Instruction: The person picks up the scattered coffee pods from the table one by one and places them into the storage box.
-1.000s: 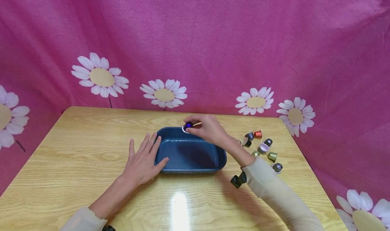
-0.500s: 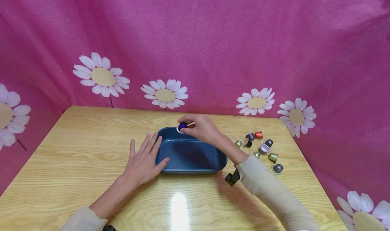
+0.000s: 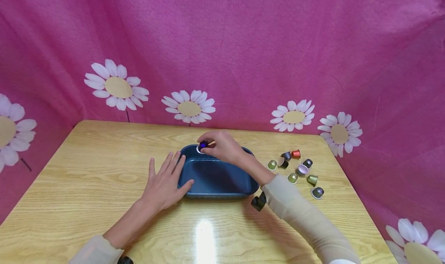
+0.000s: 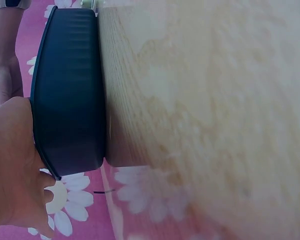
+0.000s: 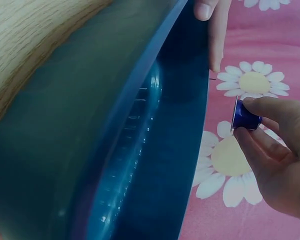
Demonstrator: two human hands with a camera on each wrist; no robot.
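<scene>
A dark blue rectangular baking dish point(image 3: 219, 195) with rounded corners stands on the wooden table. My left hand point(image 3: 165, 188) lies with straight, spread fingers against its left rim. In the left wrist view the dish's outer wall point(image 4: 67, 95) shows beside that hand point(image 4: 12, 155). My right hand point(image 3: 224, 146) pinches a purple-blue coffee capsule point(image 3: 203, 144) between thumb and fingers, above the dish's far left part. The right wrist view shows the capsule point(image 5: 247, 116) held by its sides, apart from the dish, its pale rim facing the dish.
Right of the dish lie several loose coffee capsules, among them a red one point(image 3: 296, 154), a green one point(image 3: 272, 164), a lilac-faced one point(image 3: 302, 169) and a dark one point(image 3: 317, 193). A pink cloth with daisies point(image 3: 222, 55) hangs behind the table point(image 3: 104, 159).
My right hand has moved left along the dish's far side with the capsule pinched in it. More capsules on the right now show past the forearm. The left hand stays in place.
</scene>
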